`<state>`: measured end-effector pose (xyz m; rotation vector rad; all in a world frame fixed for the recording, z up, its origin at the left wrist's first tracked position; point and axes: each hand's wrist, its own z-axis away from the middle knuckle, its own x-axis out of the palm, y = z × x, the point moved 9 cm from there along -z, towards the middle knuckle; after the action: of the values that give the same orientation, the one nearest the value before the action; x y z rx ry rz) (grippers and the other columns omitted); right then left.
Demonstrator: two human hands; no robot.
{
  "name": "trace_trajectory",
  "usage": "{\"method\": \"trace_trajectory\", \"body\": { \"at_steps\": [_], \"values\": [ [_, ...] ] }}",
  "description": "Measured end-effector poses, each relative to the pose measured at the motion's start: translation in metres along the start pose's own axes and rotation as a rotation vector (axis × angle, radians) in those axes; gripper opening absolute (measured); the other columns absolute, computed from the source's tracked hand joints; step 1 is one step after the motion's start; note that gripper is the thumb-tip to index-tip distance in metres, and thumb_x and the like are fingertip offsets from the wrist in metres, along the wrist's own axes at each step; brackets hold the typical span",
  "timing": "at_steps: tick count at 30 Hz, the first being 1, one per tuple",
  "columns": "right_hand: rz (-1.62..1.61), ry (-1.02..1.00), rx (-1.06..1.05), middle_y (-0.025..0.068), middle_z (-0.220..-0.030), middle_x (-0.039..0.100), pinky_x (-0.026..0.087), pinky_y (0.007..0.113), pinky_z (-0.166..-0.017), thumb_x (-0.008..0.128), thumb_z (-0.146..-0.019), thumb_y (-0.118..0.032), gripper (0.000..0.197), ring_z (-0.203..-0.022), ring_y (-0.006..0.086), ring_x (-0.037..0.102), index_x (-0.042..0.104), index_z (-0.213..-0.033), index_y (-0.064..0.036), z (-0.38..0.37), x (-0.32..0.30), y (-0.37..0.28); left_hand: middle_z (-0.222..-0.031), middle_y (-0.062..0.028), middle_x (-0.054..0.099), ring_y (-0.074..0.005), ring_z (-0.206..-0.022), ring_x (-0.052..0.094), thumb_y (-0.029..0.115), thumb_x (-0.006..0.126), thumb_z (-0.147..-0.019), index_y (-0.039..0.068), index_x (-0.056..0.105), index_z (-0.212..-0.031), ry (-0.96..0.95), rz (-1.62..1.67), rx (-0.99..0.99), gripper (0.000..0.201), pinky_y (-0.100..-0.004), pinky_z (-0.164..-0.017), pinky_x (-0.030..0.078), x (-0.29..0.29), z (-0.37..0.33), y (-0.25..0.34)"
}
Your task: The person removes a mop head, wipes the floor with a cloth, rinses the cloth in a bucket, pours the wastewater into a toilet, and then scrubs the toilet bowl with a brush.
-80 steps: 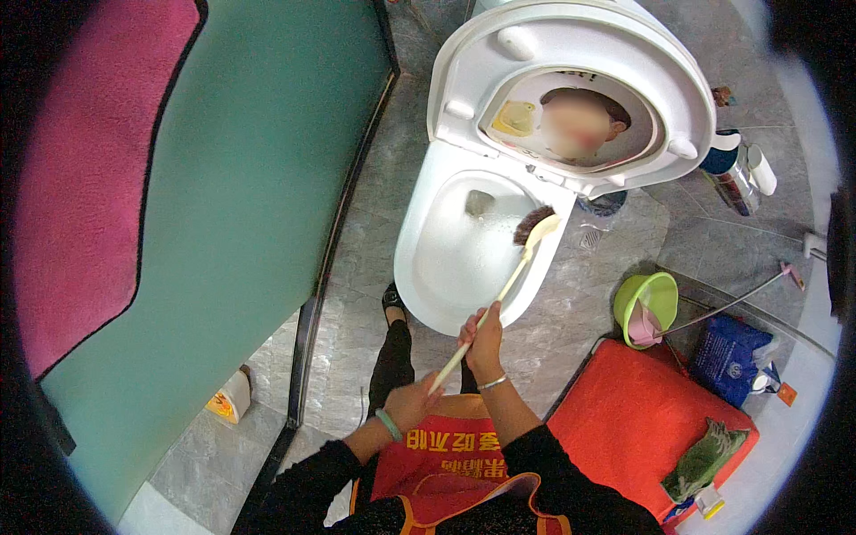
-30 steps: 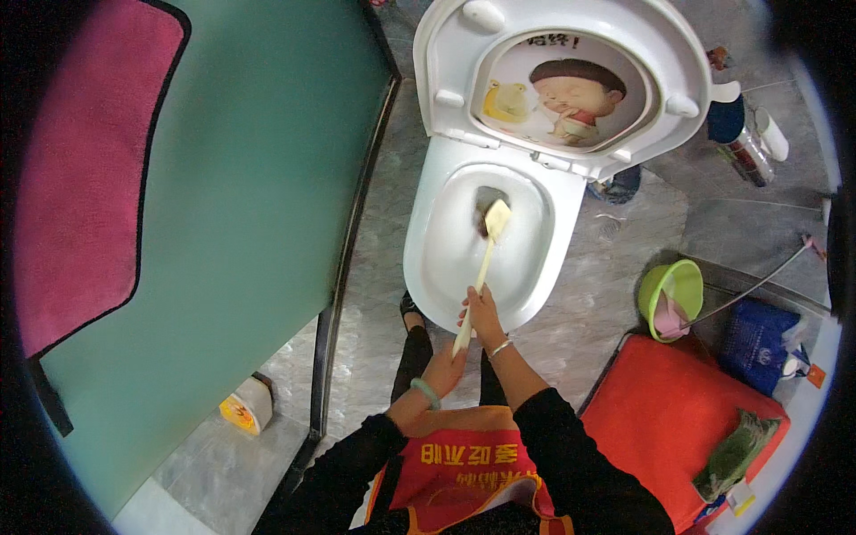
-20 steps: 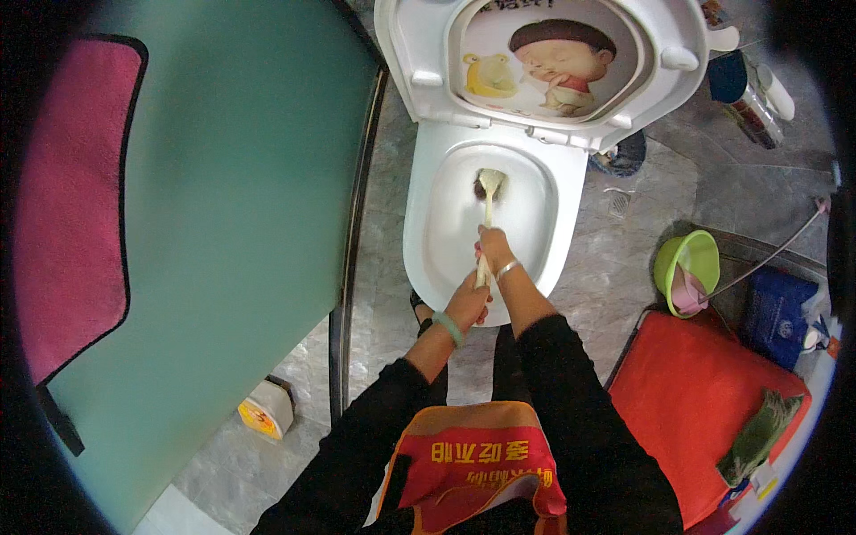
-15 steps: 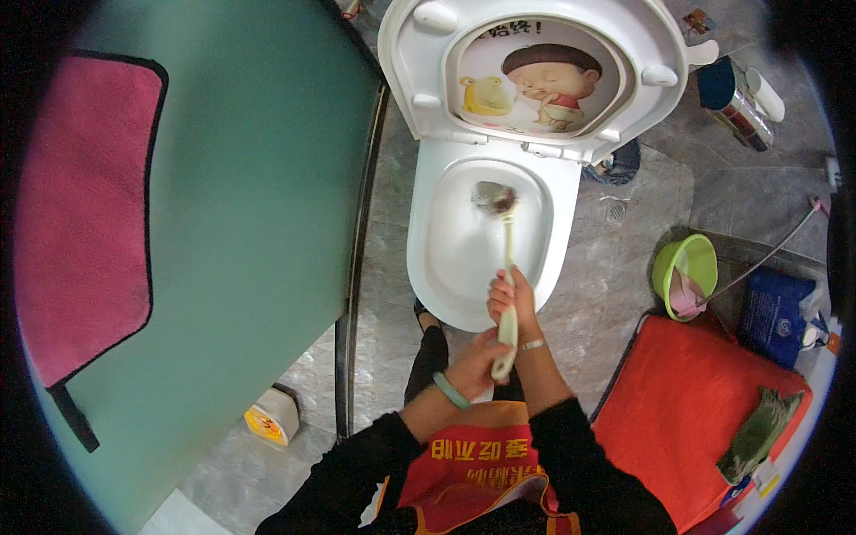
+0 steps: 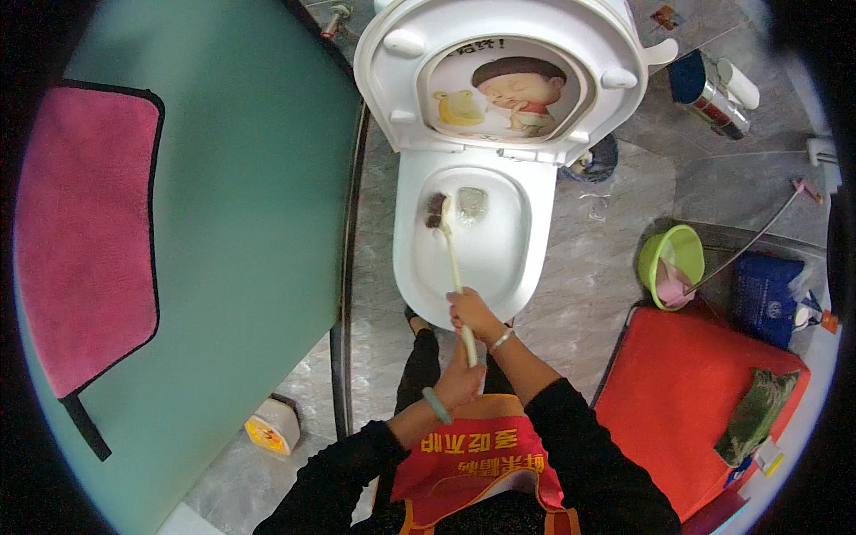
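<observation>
A pale toilet brush (image 5: 455, 257) reaches into the white toilet (image 5: 410, 276), its dark bristles against the left inner wall of the bowl. My left hand (image 5: 460, 378) is closed round the lower end of the handle. Higher up the same handle, my right hand (image 5: 475, 316) grips it too. Right of the bristles lies the water (image 5: 472, 204) at the drain. Behind the bowl the raised seat and lid (image 5: 642, 62) stand upright, with a cartoon picture on the lid.
A green-tinted panel (image 5: 241, 223) with a pink cloth (image 5: 89, 232) rises on the left. To the right are a lime-green basin (image 5: 655, 245), a red covered surface (image 5: 678, 392) and a blue bag (image 5: 765, 299). A small bin (image 5: 599, 162) stands beside the toilet. A white container (image 5: 275, 426) sits lower left.
The brush head has swung from the right of the drain to the left wall of the bowl. Both hands have shifted left with the handle, and the view has moved slightly.
</observation>
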<state>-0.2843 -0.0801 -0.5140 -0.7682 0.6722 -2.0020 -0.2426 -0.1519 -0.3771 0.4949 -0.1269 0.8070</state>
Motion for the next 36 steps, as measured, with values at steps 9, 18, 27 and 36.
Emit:
{"method": "trace_trajectory", "body": {
  "at_steps": [9,18,27,36],
  "values": [
    [-0.362,0.183,0.124,0.0068,-0.059,0.046,0.039,0.031,-0.033,0.047,-0.085,-0.017,0.020,-0.039,0.0196,0.046,0.044,-0.082,0.0022,-0.015,0.012,-0.054,-0.081,-0.0097,0.049,-0.0134,-0.048,0.047,0.008,0.046,-0.081,0.008,0.003,-0.136,0.041,-0.458,0.589,0.071,-0.0264,-0.036,0.038,-0.044,-0.019,0.053],
    [0.646,0.136,0.143,0.0239,-0.067,0.056,0.047,0.041,-0.052,0.043,-0.085,-0.022,0.033,-0.059,0.0324,0.059,0.048,-0.075,0.0088,-0.018,-0.064,0.013,-0.072,-0.0062,0.046,-0.0132,-0.048,0.045,0.019,0.046,-0.087,0.006,0.037,-0.102,-0.075,0.560,-0.077,0.022,-0.0255,-0.032,0.036,0.037,-0.050,-0.032],
    [-0.207,0.419,0.258,0.0081,-0.063,0.048,0.042,0.031,-0.037,0.045,-0.086,-0.013,0.012,-0.044,0.0154,0.048,0.046,-0.081,-0.0023,-0.114,-0.059,0.064,-0.070,-0.0073,0.051,-0.0181,-0.053,0.051,0.036,0.042,-0.089,0.001,0.047,-0.090,0.347,0.429,-0.077,0.035,-0.0310,-0.039,0.042,-0.081,-0.168,-0.054],
    [0.414,0.299,0.051,0.0077,-0.057,0.047,0.040,0.030,-0.038,0.045,-0.089,-0.021,0.024,-0.044,0.0159,0.048,0.043,-0.094,0.0023,0.023,-0.016,-0.008,-0.044,0.0017,0.031,-0.0119,-0.033,0.029,0.061,0.035,-0.083,0.014,0.041,-0.065,-0.061,1.283,0.012,0.051,-0.0242,-0.031,0.025,0.045,-0.074,-0.102]
  ]
}}
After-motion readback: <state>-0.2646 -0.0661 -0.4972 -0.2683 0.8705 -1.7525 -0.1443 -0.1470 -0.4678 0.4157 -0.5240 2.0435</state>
